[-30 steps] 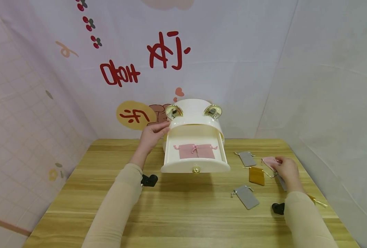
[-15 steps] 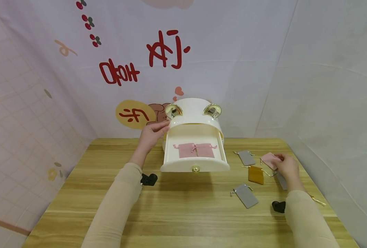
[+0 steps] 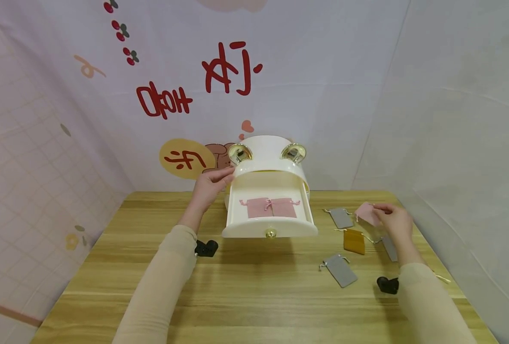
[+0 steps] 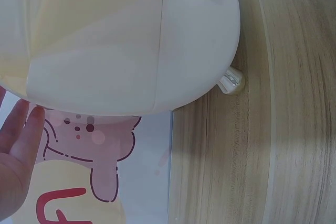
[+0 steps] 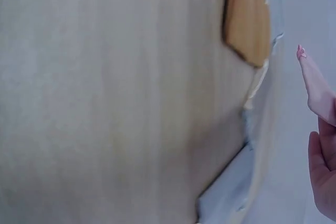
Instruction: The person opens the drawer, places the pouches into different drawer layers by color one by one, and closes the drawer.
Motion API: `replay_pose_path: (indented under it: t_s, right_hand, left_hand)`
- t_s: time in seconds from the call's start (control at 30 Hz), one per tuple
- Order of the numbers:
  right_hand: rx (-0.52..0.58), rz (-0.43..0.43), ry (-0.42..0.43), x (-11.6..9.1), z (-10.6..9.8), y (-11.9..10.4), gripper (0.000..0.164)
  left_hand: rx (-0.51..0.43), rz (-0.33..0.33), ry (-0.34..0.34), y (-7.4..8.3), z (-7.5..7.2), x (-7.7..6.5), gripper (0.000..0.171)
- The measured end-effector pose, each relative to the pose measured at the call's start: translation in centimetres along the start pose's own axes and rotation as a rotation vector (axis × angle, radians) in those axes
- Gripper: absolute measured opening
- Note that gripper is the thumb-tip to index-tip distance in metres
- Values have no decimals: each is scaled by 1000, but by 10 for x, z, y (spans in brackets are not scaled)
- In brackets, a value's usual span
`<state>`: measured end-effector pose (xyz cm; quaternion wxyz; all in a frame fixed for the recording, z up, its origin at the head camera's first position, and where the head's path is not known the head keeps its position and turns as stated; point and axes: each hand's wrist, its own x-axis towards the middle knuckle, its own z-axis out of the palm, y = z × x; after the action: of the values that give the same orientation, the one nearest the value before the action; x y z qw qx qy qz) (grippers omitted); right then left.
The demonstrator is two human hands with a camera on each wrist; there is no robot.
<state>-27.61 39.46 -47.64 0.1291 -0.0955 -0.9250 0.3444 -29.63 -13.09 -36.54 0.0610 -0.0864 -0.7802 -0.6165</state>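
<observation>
One wood-look counter (image 3: 254, 306) carries everything, smooth with long grain streaks, so thin cloth should slide on it easily enough. Biggest thing on it is the white cabinet (image 3: 266, 149), rounded and glossy with two shiny gold discs (image 3: 239, 153), probably plastic; I'd guess it's fairly light and a bit slippery, so a flat palm on its side would hold it best. Its drawer (image 3: 246, 231) is pulled out, stiff and shallow, with a curved front.

Left hand (image 3: 209, 188): grip is relaxed and holding nothing, fingers mostly straight with the tips at the cabinet's side. Right hand (image 3: 396, 227): grip is pinching a pink pouch (image 3: 365, 213) between thumb and fingers, toward the right end of the counter; the right wrist view makes it look clear of the surface.

That pouch looks like soft, flat, brushed fabric, so I'd expect next to no weight, nothing fragile and a floppy free end. Best hold imo is a pinch on the body near an edge, since by the strings it would swing. Two more pink pouches (image 3: 258, 209) lie side by side in the drawer, and gray pouches (image 3: 340, 270) plus a mustard pouch (image 3: 355, 241) lie near the right hand, same fuzzy rectangles. Smallest bits: a round gold knob (image 3: 270, 233) on the drawer front and skinny drawstrings (image 5: 301, 52), easy to snag
</observation>
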Motion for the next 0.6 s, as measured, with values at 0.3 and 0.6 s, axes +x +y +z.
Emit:
replay_pose_path:
  t_s: [0.3, 0.6]
  right_hand:
    - [72, -7, 15, -4, -12, -36, 42]
    - [123, -46, 43, -16, -25, -72, 45]
  left_hand:
    - [0, 7, -5, 0, -1, 0, 34]
    - [8, 9, 1, 0, 0, 1, 34]
